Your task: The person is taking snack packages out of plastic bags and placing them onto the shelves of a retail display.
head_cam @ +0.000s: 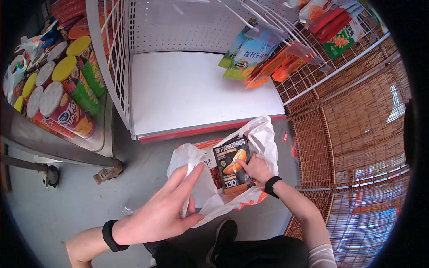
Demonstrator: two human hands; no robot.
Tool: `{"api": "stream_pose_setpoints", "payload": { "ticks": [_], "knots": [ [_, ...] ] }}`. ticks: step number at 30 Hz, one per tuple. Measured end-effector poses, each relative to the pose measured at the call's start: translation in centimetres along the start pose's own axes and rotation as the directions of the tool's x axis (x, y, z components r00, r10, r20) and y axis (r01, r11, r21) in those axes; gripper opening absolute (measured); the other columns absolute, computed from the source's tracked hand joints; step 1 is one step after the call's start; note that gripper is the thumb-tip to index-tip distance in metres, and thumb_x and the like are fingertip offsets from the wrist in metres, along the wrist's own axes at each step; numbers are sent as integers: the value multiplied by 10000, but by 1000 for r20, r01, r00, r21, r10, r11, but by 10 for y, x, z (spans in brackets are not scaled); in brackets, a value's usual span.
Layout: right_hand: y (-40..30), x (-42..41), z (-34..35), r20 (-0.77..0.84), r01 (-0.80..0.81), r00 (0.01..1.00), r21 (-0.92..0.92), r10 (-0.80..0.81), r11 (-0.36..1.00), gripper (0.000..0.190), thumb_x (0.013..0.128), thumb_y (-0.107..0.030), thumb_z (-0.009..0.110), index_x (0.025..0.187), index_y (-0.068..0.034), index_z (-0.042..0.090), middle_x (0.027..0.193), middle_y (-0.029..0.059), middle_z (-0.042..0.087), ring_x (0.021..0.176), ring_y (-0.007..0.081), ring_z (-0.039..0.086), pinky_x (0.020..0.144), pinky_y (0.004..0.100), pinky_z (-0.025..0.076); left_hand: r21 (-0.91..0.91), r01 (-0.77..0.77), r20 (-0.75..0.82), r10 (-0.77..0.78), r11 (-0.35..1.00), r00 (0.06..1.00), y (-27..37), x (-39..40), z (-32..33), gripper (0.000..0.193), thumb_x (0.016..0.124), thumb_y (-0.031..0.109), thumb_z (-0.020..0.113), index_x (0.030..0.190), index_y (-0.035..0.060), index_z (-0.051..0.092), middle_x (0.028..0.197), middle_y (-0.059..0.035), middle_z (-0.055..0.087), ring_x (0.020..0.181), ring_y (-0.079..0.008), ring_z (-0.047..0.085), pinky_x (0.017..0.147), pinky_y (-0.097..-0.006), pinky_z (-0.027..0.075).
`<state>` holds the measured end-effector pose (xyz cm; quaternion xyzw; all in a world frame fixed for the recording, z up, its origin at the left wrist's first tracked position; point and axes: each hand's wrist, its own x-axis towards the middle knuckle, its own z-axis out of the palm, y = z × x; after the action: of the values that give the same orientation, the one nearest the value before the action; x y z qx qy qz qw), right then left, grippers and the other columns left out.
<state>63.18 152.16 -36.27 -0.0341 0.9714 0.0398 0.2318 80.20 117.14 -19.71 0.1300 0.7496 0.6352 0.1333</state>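
Note:
A white plastic bag with red print stands open on the floor. My left hand is at its near left rim, thumb and fingers closed around the plastic edge. Inside the bag my right hand touches the right side of a black chicken breast packet; its fingertips are partly hidden, so its hold is unclear. A white and dark red dried-meat packet lies to the left, partly under the black one.
Beyond the bag is a white shelf with a red front edge. Snack pouches hang from hooks at the right. Chip canisters crowd a metal table at the left. A woven screen stands at the right.

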Motion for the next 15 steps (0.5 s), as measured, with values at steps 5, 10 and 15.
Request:
{"api": "stream_pose_setpoints", "payload": {
  "ticks": [5,10,15],
  "knots": [
    [41,35,34,66,66,996,-2,-66,998,787,865,-617,511,1131,123,472,979,302,638,859,400,664,742,431,533,54,-54,12,54,997,998,-8,1,4,911,744,-8,743,1493,37,226,1257,-138,398,745,-118,614,631,-245,493],
    [61,24,27,98,124,986,92,-133,988,527,807,-341,695,1079,75,518,963,257,648,882,391,642,768,437,501,25,-49,22,48,998,999,-10,1,-1,916,749,-2,744,1495,32,215,1235,-138,400,767,-118,610,652,-242,496],
    [46,-4,15,219,166,965,-80,-145,983,484,837,-351,645,1070,54,521,918,248,654,849,417,635,758,466,499,-55,-31,51,34,998,998,-13,7,1,941,740,-32,749,1504,56,207,1314,-141,374,781,-129,615,684,-256,509]
  ]
}}
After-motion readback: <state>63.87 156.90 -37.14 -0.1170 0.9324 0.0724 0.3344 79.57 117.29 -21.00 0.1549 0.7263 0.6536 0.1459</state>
